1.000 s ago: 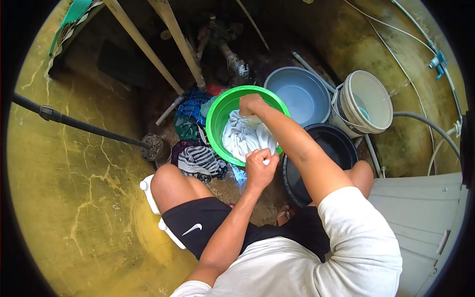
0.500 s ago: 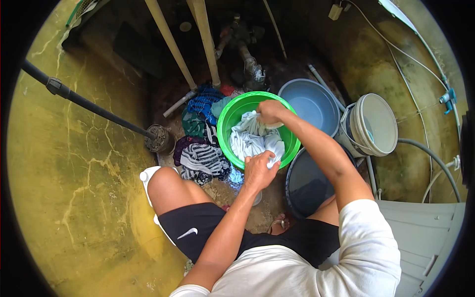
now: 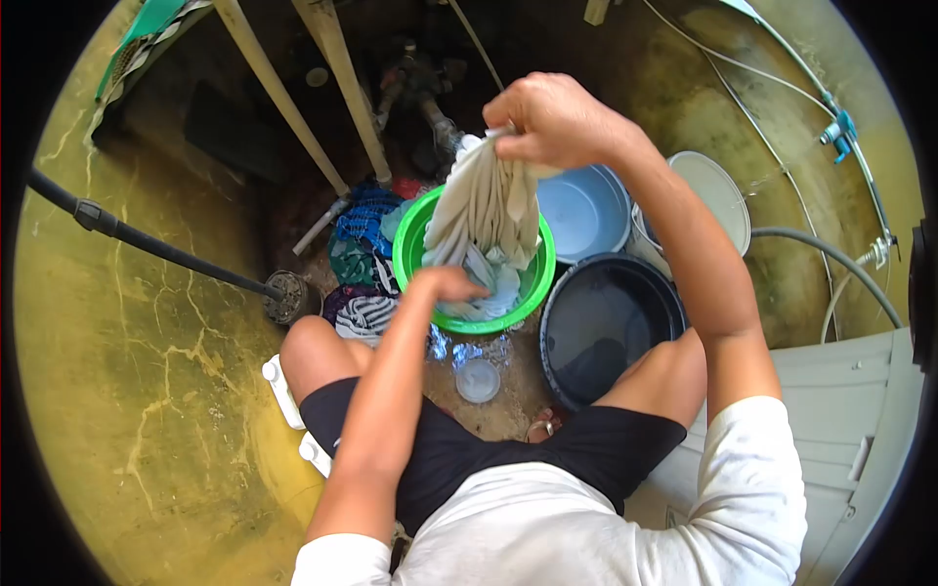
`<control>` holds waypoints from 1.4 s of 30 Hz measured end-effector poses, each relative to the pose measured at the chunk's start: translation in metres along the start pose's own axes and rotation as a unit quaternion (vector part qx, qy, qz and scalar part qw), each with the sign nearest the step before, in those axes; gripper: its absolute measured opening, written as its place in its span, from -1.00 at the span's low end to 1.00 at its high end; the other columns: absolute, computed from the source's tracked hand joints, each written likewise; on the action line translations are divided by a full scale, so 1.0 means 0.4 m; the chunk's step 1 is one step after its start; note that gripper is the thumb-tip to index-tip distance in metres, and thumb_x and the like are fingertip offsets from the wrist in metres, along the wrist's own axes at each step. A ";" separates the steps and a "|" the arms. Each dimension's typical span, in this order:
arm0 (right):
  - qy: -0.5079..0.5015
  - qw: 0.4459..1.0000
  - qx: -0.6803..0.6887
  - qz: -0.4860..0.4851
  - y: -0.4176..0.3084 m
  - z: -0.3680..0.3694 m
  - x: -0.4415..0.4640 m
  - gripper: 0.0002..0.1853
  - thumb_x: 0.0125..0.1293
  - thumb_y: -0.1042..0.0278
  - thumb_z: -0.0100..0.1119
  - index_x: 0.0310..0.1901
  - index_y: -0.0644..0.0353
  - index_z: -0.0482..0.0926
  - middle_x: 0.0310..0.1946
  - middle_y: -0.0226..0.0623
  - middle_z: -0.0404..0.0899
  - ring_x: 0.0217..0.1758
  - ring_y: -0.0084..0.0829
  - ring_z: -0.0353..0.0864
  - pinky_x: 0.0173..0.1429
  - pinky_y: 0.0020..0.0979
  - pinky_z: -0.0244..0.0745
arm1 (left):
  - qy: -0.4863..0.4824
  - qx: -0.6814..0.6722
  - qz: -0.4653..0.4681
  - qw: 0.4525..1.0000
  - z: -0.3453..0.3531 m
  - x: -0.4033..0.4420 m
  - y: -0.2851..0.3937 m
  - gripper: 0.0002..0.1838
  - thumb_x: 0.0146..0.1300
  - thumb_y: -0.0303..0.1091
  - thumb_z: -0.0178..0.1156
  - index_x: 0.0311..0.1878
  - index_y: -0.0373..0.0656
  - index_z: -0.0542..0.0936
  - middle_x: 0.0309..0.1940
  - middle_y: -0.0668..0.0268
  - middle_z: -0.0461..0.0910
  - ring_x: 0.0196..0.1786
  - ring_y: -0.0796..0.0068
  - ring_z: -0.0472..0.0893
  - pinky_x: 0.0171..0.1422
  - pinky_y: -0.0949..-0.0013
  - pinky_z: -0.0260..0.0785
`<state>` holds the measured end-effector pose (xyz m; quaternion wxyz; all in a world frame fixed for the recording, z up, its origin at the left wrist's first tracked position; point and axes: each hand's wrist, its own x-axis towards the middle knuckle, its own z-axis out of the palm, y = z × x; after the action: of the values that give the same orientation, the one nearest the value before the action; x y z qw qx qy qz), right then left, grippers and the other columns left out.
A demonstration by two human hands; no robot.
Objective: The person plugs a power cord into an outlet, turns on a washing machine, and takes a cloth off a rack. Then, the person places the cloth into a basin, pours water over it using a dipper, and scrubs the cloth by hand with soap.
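My right hand [image 3: 557, 122] is raised above the green basin [image 3: 404, 244], its fingers closed on the top of a pale wet cloth [image 3: 489, 200]. The cloth hangs down in folds into the basin. Low at the basin's near left side, my left hand [image 3: 449, 284] touches the bottom of the cloth. Its fingertips are partly hidden against the fabric, so I cannot make out whether they grip it.
Right of the green basin are a blue basin [image 3: 584, 210], a black tub with dark water [image 3: 611, 327] and white buckets [image 3: 713, 195]. Patterned clothes [image 3: 363, 220] lie to the left. A small clear tub [image 3: 478, 380] sits on the floor. Pipes [image 3: 283, 98] stand behind.
My right hand has risen out of the green basin, lifting the cloth from a heap into a hanging length. My left hand has shifted left and up, away from the basin's near rim.
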<state>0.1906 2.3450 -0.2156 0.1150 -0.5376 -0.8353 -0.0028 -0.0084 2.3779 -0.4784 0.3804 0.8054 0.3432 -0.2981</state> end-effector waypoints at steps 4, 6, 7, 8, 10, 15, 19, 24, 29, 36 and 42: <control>0.002 0.999 0.013 -0.044 -0.020 0.017 0.037 -0.81 -0.06 0.26 0.25 -0.55 0.22 0.58 -0.62 -0.24 0.54 -0.48 -0.06 0.46 -0.27 -0.17 0.48 | 0.405 -0.021 0.082 0.910 -0.172 -0.233 0.037 -0.45 0.15 0.05 0.43 -0.12 -0.35 0.69 -0.30 0.19 0.71 -0.35 0.35 0.64 -0.18 0.35 0.51; -0.021 0.997 0.026 -0.064 -0.037 0.042 0.061 -0.80 -0.08 0.25 0.26 -0.56 0.23 0.56 -0.61 -0.26 0.52 -0.49 -0.08 0.42 -0.28 -0.17 0.46 | 0.600 -0.037 0.233 0.764 -0.148 -0.149 -0.002 -0.54 0.15 -0.09 0.47 -0.13 -0.36 0.69 -0.34 0.23 0.70 -0.41 0.42 0.61 -0.25 0.37 0.50; -0.016 0.997 0.037 -0.072 -0.029 0.073 0.075 -0.77 -0.09 0.25 0.26 -0.57 0.24 0.52 -0.61 -0.28 0.49 -0.52 -0.10 0.38 -0.30 -0.18 0.44 | 0.569 -0.126 0.232 0.779 -0.150 -0.138 0.013 -0.56 0.14 -0.14 0.46 -0.12 -0.36 0.69 -0.33 0.21 0.71 -0.40 0.40 0.62 -0.25 0.36 0.51; -0.017 0.997 0.043 -0.063 -0.018 0.110 0.088 -0.77 -0.09 0.25 0.26 -0.57 0.24 0.52 -0.61 -0.28 0.49 -0.52 -0.10 0.38 -0.30 -0.18 0.44 | 0.529 -0.214 0.227 0.789 -0.143 -0.127 0.031 -0.59 0.14 -0.18 0.46 -0.12 -0.36 0.69 -0.33 0.18 0.72 -0.38 0.38 0.64 -0.25 0.36 0.52; -0.012 0.997 0.074 -0.022 0.017 0.186 0.096 -0.76 0.00 0.22 0.32 -0.43 0.21 0.57 -0.61 -0.36 0.52 -0.53 -0.21 0.43 -0.30 -0.24 0.46 | 0.437 -0.385 0.206 0.787 -0.126 -0.108 0.060 -0.63 0.12 -0.28 0.45 -0.11 -0.37 0.70 -0.31 0.13 0.74 -0.36 0.34 0.68 -0.24 0.34 0.54; 0.177 0.927 0.269 0.194 0.049 0.358 -0.017 -0.74 0.08 0.26 0.37 -0.25 0.19 0.57 -0.62 -0.42 0.52 -0.56 -0.41 0.46 -0.37 -0.39 0.44 | 0.442 -0.482 0.049 0.755 -0.073 -0.080 -0.055 -0.62 0.21 -0.31 0.38 0.00 -0.39 0.67 -0.20 0.09 0.75 -0.23 0.32 0.73 -0.13 0.37 0.58; 0.084 0.778 0.561 0.272 -0.023 0.492 -0.215 -0.83 0.04 0.42 0.29 -0.29 0.16 0.57 -0.54 -0.38 0.59 -0.51 -0.51 0.51 -0.40 -0.45 0.43 | 0.404 -0.617 -0.026 0.675 -0.073 -0.066 -0.106 -0.57 0.27 -0.27 0.34 0.10 -0.37 0.63 -0.06 0.05 0.72 -0.13 0.25 0.73 -0.03 0.33 0.59; -0.171 0.838 0.470 0.220 -0.269 0.704 -0.434 -0.77 0.06 0.35 0.26 -0.21 0.16 0.59 -0.28 -0.17 0.67 -0.27 -0.17 0.62 -0.18 -0.25 0.53 | 0.381 -0.732 -0.025 0.564 -0.085 -0.039 -0.155 -0.51 0.31 -0.20 0.31 0.19 -0.34 0.57 0.09 0.02 0.66 0.00 0.17 0.71 0.09 0.26 0.58; -0.344 0.853 0.337 0.202 -0.378 1.040 -0.477 -0.74 0.12 0.31 0.17 -0.21 0.25 0.70 -0.26 -0.07 0.74 -0.27 0.01 0.70 -0.22 -0.12 0.59 | 0.355 -0.824 0.012 0.441 -0.066 -0.026 -0.209 -0.49 0.32 -0.16 0.32 0.19 -0.33 0.56 0.12 0.04 0.65 0.05 0.16 0.70 0.13 0.24 0.57; -0.407 0.852 0.258 0.204 -0.452 1.221 -0.468 -0.72 0.15 0.28 0.21 -0.29 0.33 0.77 -0.28 -0.03 0.76 -0.31 0.02 0.74 -0.28 -0.09 0.63 | 0.325 -0.862 0.044 0.386 -0.048 -0.056 -0.224 -0.50 0.29 -0.14 0.35 0.13 -0.34 0.58 0.10 0.07 0.66 0.04 0.19 0.70 0.12 0.23 0.57; -0.373 0.866 0.242 0.227 -0.470 1.317 -0.527 -0.71 0.13 0.28 0.24 -0.28 0.35 0.76 -0.27 0.02 0.75 -0.28 0.02 0.74 -0.21 -0.08 0.65 | 0.385 -0.803 -0.005 0.455 -0.018 -0.034 -0.234 -0.56 0.23 -0.23 0.33 0.09 -0.32 0.59 0.05 0.08 0.66 -0.03 0.24 0.69 0.06 0.26 0.57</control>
<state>0.0054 2.1441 -0.7471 -0.0812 -0.6282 -0.6456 0.4265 -0.0878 2.4239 -0.5025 0.6863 0.1736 0.5462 0.4478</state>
